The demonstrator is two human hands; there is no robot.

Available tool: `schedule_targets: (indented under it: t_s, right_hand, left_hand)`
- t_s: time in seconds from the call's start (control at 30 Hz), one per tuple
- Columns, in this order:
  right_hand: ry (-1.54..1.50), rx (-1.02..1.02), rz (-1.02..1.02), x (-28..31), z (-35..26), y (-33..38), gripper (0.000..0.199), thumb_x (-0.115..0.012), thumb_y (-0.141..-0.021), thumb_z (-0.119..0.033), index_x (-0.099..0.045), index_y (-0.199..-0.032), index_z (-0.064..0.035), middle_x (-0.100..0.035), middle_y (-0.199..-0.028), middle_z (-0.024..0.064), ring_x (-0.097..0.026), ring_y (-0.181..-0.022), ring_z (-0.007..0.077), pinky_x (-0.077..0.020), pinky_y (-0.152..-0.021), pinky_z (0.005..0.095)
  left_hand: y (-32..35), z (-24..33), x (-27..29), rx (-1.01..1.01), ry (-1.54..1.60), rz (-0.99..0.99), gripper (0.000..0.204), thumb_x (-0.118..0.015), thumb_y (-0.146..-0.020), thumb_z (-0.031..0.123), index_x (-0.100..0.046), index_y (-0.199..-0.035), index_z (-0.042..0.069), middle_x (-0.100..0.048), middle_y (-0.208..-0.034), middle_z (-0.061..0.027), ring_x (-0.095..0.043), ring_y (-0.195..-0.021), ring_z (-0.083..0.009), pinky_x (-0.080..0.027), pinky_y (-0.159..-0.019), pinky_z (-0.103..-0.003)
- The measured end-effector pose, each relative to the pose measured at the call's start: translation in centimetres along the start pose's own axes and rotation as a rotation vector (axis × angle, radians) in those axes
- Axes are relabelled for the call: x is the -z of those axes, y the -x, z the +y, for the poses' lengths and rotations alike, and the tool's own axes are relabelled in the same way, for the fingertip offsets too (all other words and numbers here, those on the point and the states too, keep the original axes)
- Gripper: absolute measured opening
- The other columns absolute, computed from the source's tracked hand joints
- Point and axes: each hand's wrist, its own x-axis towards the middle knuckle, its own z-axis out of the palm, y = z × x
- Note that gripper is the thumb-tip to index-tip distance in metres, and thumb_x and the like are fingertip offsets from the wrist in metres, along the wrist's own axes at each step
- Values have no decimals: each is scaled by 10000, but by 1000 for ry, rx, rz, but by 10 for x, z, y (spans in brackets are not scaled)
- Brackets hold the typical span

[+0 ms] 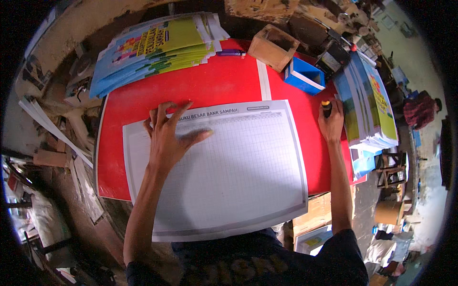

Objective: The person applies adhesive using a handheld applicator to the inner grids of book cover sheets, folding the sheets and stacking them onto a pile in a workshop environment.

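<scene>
A large white paper sheet [238,176] printed with a fine grid of rows and columns lies over the front of a red tabletop [200,86]. Its near edge hangs over the table edge towards my body. Above the upper left part of this sheet is my left hand [168,134], fingers spread and thumb apart, with nothing in it. At the right side of the table my right hand [332,120] closes around a small black object with a yellow end [327,108]. Most of that object is hidden by the fingers, so its kind cannot be made out.
Stacked colourful booklets [157,45] stand at the back left, another booklet stack [367,105] at the right edge. Purple pens [231,52] lie at the back. Beside them are an open wooden box [273,46] and a blue box [305,76]. A person [420,110] is far right.
</scene>
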Motion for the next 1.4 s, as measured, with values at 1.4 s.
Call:
schedule_targets:
  t_s: [1.4]
  right_hand:
    - [-67,341,4,-23,19,-58,646,-783,-806,-107,-595,-1423,-85,-533,-1365,268,-514,-1300,438,-434,-1092,495]
  left_hand:
    - [89,42,28,75,97,-17,550,-804,-864,188,-623,-1381,133,-531,-1353,-75,-502,-1186,-274,-345,-1043,-477]
